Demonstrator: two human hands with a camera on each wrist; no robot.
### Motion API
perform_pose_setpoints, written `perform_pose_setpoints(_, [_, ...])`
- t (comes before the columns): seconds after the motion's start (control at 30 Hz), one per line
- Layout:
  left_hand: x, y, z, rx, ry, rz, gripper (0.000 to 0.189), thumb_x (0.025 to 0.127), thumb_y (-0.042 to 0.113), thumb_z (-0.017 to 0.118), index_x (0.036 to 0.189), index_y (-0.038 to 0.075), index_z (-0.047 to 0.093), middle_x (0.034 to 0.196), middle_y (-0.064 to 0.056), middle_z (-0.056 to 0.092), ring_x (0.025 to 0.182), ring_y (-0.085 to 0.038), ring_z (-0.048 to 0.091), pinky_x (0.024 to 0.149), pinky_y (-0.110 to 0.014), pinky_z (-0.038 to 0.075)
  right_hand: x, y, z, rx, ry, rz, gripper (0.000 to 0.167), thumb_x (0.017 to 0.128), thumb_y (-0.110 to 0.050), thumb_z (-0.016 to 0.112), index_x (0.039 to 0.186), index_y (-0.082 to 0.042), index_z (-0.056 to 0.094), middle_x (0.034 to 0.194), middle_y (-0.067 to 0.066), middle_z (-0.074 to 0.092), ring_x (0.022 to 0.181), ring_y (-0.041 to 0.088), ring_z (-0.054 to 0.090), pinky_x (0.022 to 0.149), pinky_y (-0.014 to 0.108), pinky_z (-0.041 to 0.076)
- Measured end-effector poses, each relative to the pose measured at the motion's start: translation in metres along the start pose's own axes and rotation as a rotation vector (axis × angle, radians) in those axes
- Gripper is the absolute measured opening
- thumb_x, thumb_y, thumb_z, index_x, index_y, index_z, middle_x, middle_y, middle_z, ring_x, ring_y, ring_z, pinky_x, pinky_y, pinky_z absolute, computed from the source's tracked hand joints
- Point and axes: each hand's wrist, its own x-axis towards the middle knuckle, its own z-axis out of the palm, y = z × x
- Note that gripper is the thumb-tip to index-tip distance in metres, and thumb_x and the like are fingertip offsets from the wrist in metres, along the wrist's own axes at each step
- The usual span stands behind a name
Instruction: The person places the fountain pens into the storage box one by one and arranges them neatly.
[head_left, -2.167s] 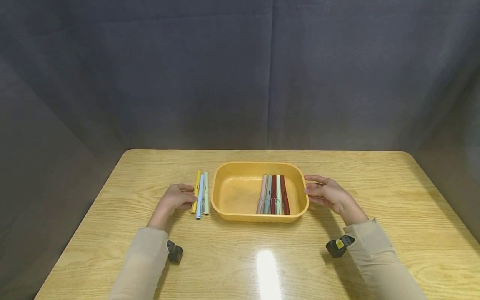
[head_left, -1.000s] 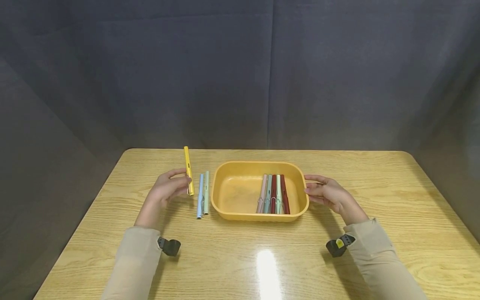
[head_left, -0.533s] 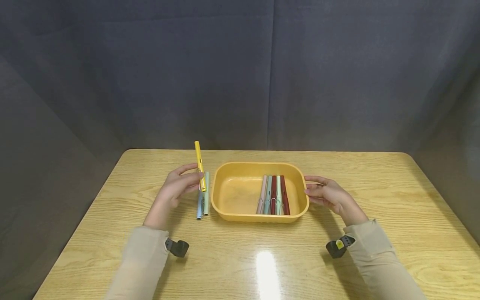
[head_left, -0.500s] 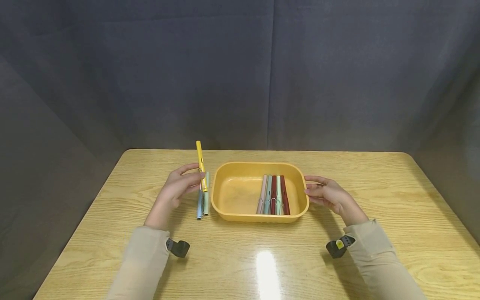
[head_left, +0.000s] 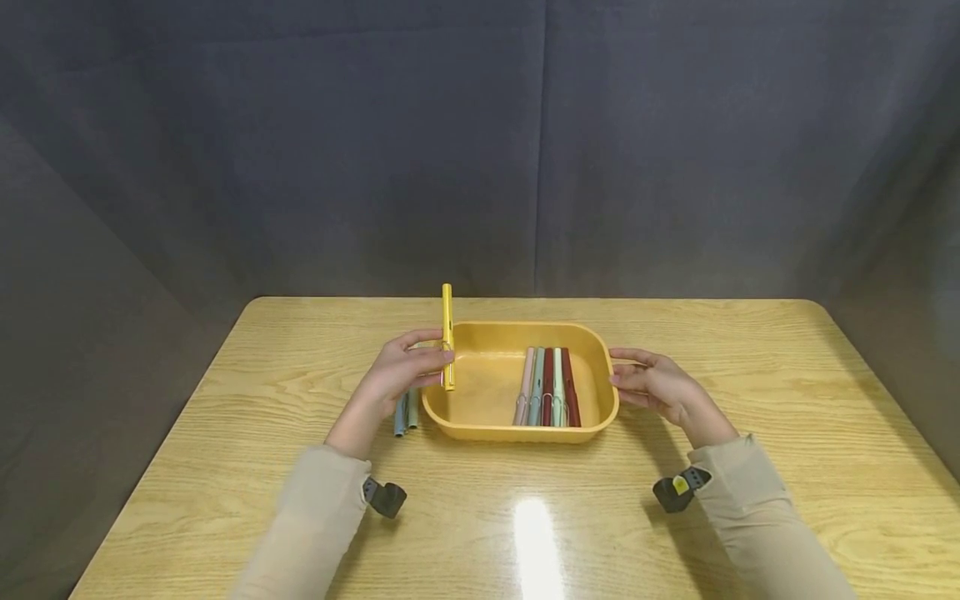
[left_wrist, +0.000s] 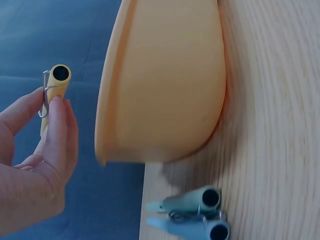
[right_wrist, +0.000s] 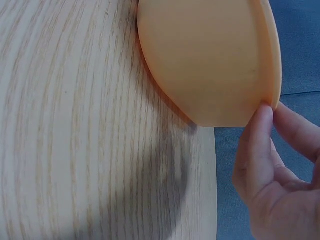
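My left hand [head_left: 401,369] pinches a yellow pen [head_left: 447,317] with a wire clip, raised over the left rim of a yellow plastic tray [head_left: 517,435]. In the left wrist view the pen's dark round end [left_wrist: 61,73] faces the camera, apart from the tray wall [left_wrist: 165,85]. My right hand [head_left: 660,390] holds the tray's right rim between thumb and fingers, plain in the right wrist view [right_wrist: 280,190]. Inside the tray's right half, several pens lie side by side: pink [head_left: 524,387], grey-green [head_left: 536,387], dark red [head_left: 547,383], pale green [head_left: 557,387] and another dark red [head_left: 572,392].
Left of the tray, a blue pen [left_wrist: 185,228] and a green pen [left_wrist: 190,201] lie together on the wooden table [head_left: 225,467], partly hidden by my left hand in the head view. A dark curtain [head_left: 480,150] stands behind the table.
My left hand has picked the yellow pen up from beside the blue and green pens and carried it right, to the tray's left rim. My right hand stays at the tray.
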Motion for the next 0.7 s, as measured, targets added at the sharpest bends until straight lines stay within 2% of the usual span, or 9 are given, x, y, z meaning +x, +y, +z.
perform_pose_setpoints(0.13, [0.003, 0.001, 0.011, -0.009, -0.008, -0.009, 0.052, 0.09, 0.01, 0.064, 0.138, 0.004, 0.046, 0.117, -0.012, 0.061, 0.089, -0.007, 0.065, 0.085, -0.024, 0.059, -0.001, -0.001, 0.0, 0.013, -0.003, 0.002, 0.064, 0.094, 0.0, 0.054, 0.148, 0.005, 0.02, 0.088, -0.012, 0.063, 0.08, 0.0, 0.064, 0.075, 0.015, 0.058])
perform_pose_setpoints(0.3, [0.006, 0.001, 0.023, -0.021, -0.008, -0.015, 0.05, 0.089, 0.007, 0.065, 0.136, 0.003, 0.048, 0.108, -0.009, 0.064, 0.085, -0.006, 0.065, 0.086, -0.028, 0.059, -0.001, -0.002, 0.0, 0.019, -0.003, 0.002, 0.064, 0.093, 0.0, 0.055, 0.147, 0.006, 0.022, 0.087, -0.012, 0.064, 0.08, 0.0, 0.065, 0.075, 0.015, 0.058])
perform_pose_setpoints(0.5, [0.01, -0.001, 0.035, 0.009, -0.013, -0.015, 0.046, 0.09, 0.009, 0.065, 0.133, 0.002, 0.05, 0.117, -0.016, 0.063, 0.088, -0.01, 0.064, 0.09, -0.033, 0.059, -0.001, -0.001, 0.0, 0.021, 0.0, 0.003, 0.063, 0.093, 0.0, 0.055, 0.147, 0.006, 0.023, 0.087, -0.013, 0.064, 0.08, 0.0, 0.064, 0.074, 0.015, 0.058])
perform_pose_setpoints(0.7, [0.012, -0.007, 0.044, 0.065, -0.037, -0.015, 0.045, 0.091, 0.01, 0.063, 0.133, 0.001, 0.049, 0.125, -0.023, 0.06, 0.101, -0.021, 0.064, 0.09, -0.033, 0.058, 0.0, 0.0, 0.0, 0.027, 0.004, 0.001, 0.063, 0.093, 0.0, 0.055, 0.147, 0.006, 0.023, 0.087, -0.012, 0.064, 0.079, 0.001, 0.064, 0.074, 0.014, 0.058])
